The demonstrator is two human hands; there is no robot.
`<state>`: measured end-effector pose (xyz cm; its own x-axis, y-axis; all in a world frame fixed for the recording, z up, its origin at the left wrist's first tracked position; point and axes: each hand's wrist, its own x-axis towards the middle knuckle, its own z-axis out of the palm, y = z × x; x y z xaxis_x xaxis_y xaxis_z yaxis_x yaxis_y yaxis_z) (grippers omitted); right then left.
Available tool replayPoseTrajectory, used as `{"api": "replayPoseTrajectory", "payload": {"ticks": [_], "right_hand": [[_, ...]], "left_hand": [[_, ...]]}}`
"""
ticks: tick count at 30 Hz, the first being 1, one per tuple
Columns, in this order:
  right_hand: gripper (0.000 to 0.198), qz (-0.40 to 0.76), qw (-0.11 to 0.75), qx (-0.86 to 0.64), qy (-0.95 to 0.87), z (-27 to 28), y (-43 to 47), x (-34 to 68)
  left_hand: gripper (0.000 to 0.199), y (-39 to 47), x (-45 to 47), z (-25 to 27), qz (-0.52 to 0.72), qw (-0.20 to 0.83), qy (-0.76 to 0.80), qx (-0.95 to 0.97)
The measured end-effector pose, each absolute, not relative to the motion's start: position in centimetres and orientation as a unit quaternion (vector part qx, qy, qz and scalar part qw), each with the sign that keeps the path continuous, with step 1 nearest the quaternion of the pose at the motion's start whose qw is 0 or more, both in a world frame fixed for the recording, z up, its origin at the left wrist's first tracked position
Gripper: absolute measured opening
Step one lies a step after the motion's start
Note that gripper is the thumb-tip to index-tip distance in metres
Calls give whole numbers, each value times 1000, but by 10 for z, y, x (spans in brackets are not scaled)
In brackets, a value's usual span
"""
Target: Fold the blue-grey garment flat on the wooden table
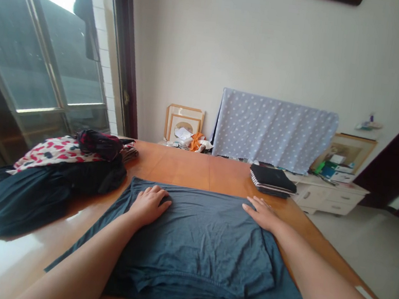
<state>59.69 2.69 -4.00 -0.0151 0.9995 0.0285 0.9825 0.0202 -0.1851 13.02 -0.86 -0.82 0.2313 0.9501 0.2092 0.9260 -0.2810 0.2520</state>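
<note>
A dark blue-grey garment (201, 248) lies spread flat on the wooden table (197, 169), partly folded over itself. My left hand (148, 204) rests palm down on its far left part, fingers loosely curled, near the upper left corner. Flat on the garment's far right edge lies my right hand (262, 213), fingers stretched out and pointing left. Neither hand grips the cloth.
A heap of unfolded clothes (53, 169), black with a red-and-white patterned piece on top, sits at the table's left. A small stack of folded dark clothes (272, 179) lies at the far right. Beyond are a dotted cloth cover (271, 129), picture frames (184, 122) and a white cabinet (325, 195).
</note>
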Motion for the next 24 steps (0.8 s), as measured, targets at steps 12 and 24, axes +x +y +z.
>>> {"api": "replayPoseTrajectory", "payload": {"ticks": [12, 24], "right_hand": [[32, 40, 223, -597, -769, 4, 28, 495], [28, 266, 319, -544, -728, -1, 65, 355]], "left_hand": [[23, -7, 100, -1, 201, 84, 560, 799], [15, 6, 21, 18, 326, 149, 747, 560]]}}
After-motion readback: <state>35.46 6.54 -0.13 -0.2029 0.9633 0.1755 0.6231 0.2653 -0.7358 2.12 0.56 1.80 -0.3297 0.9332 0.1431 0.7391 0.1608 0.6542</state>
